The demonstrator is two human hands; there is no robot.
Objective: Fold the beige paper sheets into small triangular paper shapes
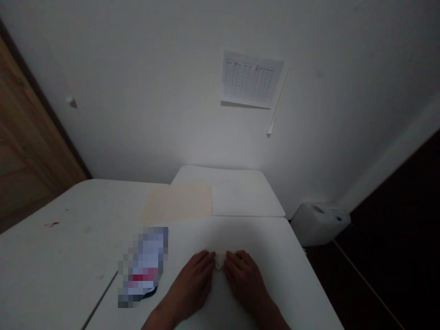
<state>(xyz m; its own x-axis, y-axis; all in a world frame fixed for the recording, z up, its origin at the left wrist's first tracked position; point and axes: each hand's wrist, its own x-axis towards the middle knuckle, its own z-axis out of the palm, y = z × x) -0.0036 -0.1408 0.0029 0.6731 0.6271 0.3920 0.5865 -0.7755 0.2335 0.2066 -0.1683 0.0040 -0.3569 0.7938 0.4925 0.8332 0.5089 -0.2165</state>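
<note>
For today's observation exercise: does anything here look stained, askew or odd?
Yes. Small reddish smears mark the white table at far left, and the wall chart has its lower edge lifting off the wall, casting a shadow.

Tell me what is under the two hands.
Both left hand and right hand lie flat on the white table. A small pale piece peeks out between their tips; anything beneath the palms is covered.

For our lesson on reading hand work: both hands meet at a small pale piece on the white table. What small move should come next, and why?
Probably press the small pale piece flat under the fingertips. The left hand and right hand lie palm down on the white table, fingertips meeting at the piece, which looks slightly raised between them. Its material is too dim to tell.
</note>
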